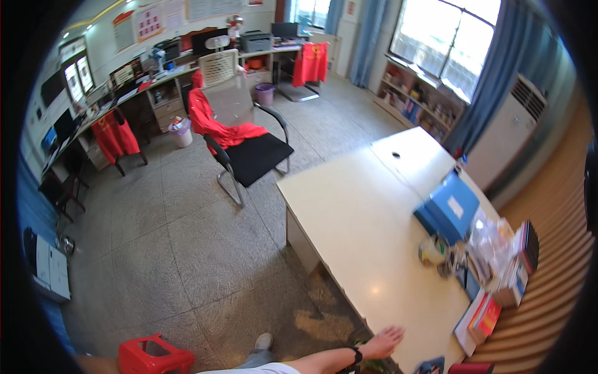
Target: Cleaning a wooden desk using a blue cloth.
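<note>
My right hand [383, 342] reaches out over the near edge of a pale desk [348, 205], with a dark band around the wrist. Its fingers are spread slightly and nothing shows in them. Whether the palm touches the desktop is hard to tell. Just below the hand, at the picture's bottom, are a dark blue object [430, 365] and a red object [469, 368], both cut off. Green leaves [373, 365] show beneath the wrist. My left hand is out of view. To the left stands a red plastic stool [156, 356], near my shoe [264, 341].
Along the desk's right side lie a blue file box [451, 205], a jar [433, 251], plastic bags [488, 238] and stacked books [511, 280]. An office chair [261, 156] draped with a red garment [205, 117] stands beyond. Waste bins [181, 135] line the far desks.
</note>
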Motion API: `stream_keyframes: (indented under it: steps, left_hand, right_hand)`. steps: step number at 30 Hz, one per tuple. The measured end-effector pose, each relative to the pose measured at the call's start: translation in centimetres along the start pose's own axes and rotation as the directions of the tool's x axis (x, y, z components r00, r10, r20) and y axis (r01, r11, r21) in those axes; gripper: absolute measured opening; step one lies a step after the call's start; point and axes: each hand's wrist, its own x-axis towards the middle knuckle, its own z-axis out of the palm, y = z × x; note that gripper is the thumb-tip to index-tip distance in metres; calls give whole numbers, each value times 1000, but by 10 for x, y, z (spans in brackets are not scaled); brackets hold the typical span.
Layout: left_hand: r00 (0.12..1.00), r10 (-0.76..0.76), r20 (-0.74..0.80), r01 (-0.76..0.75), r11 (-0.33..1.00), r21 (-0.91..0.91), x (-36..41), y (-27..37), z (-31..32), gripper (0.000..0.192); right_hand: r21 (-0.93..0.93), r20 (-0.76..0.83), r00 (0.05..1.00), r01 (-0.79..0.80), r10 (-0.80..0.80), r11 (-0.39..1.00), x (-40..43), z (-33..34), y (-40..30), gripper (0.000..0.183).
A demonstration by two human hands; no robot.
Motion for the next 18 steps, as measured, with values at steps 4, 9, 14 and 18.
stream_keyframes:
  steps: [4,9,14,18]
  left_hand:
    - [975,161,155,-35,794,-606,-61,-49,-98,25]
    - [879,-404,254,468,834,-291,-231,-185,-272,35]
    - [737,-667,106,675,734,-74,-272,-291,-451,32]
    - [695,-716,-61,700,694,-169,-204,-333,-508,25]
  right_hand:
    - [53,-16,972,-233,234,971,51,87,-61,96]
    - [-29,23,980,-197,198,980,-61,39,-325,84]
    - [140,107,994,-15,0,990,-90,49,-553,70]
    - [274,93,976,163,-195,948,-58,76,-695,87]
